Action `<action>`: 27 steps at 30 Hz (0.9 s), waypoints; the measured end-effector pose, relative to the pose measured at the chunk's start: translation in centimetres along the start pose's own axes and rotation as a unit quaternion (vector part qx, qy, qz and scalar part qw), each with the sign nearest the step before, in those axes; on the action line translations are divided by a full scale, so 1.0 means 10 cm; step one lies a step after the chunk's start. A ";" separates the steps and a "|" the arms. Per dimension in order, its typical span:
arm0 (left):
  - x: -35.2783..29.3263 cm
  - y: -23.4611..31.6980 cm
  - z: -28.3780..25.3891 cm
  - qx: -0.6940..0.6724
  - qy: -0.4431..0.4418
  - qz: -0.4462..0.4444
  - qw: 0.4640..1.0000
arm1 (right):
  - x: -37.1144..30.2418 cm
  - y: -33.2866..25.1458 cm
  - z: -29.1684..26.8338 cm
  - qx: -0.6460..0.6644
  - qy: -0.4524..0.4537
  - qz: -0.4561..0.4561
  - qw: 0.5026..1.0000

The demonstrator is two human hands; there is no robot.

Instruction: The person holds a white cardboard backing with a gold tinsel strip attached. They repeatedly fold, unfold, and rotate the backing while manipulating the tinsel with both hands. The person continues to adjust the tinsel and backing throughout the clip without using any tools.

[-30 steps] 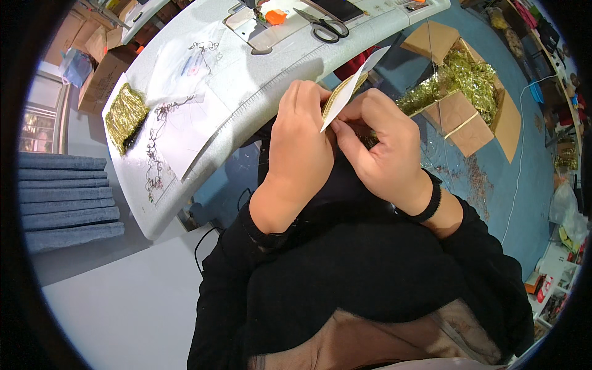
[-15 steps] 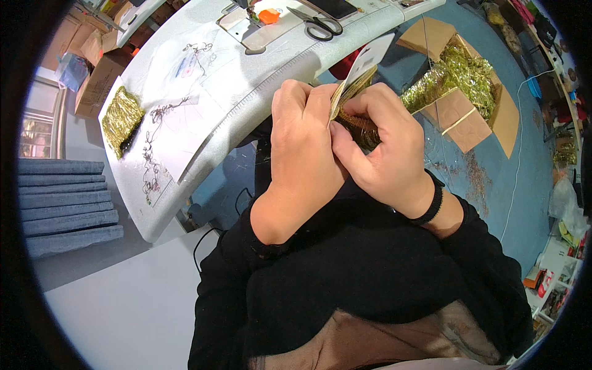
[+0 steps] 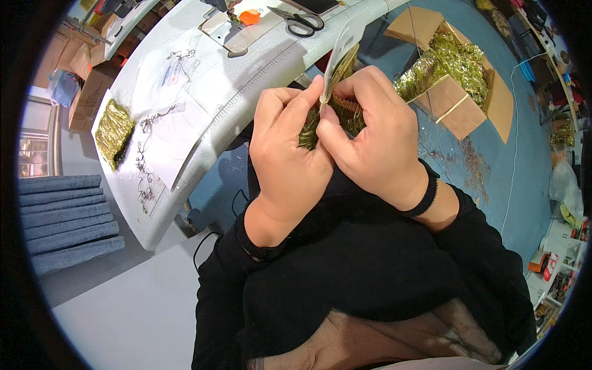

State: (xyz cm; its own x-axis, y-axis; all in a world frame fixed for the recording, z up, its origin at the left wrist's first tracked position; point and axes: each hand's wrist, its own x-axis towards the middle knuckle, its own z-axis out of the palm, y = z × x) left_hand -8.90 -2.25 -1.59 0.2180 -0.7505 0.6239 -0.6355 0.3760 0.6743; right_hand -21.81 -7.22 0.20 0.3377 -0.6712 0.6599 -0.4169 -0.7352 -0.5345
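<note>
In front of my chest, both hands pinch a gold metallic foil fringe piece (image 3: 351, 122) with a white card (image 3: 343, 46) standing up along it. My left hand (image 3: 285, 148) is closed on the left side, its index finger and thumb at the card's lower edge. My right hand (image 3: 379, 139) grips from the right, thumb pressed close to the left hand's fingertips and fingers curled around the foil. Dark gold strands show below and between the hands. The fingers hide much of the piece.
A white table (image 3: 271, 68) bears scissors (image 3: 303, 24), a metal machine plate (image 3: 231, 38), an orange object (image 3: 250, 16), paper with loose threads (image 3: 176, 123) and a folded gold bundle (image 3: 115, 132). Right of me, an open cardboard box (image 3: 462, 117) holds gold foil (image 3: 453, 61) on the blue floor.
Both hands have shifted slightly left in the view, still gripping the piece. The card stands more upright, and more gold strands show beneath the fingers. The whole scene has shifted slightly left.
</note>
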 end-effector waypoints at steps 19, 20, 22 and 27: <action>0.05 -0.13 -0.19 -0.115 -0.048 -0.003 0.992 | 0.05 0.03 -0.27 0.070 0.012 0.048 0.996; 0.08 -0.20 -0.28 -0.089 -0.024 0.001 0.996 | 0.06 0.04 -0.34 0.120 -0.012 0.047 0.992; 0.16 -0.36 -0.45 -0.151 0.009 -0.071 0.986 | 0.04 0.04 -0.43 0.266 -0.035 0.082 0.960; 0.19 -0.55 -0.81 -0.337 -0.102 -0.150 0.924 | -0.02 0.07 -0.47 0.358 -0.079 0.101 0.925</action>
State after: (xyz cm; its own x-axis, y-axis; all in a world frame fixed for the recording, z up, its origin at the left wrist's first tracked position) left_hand 1.03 -1.35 -0.87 0.1222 -0.9365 0.3286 0.0515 0.3367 0.9402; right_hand -26.13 -7.14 2.20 0.4573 -0.7654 0.4527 0.1609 -0.4294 -0.8887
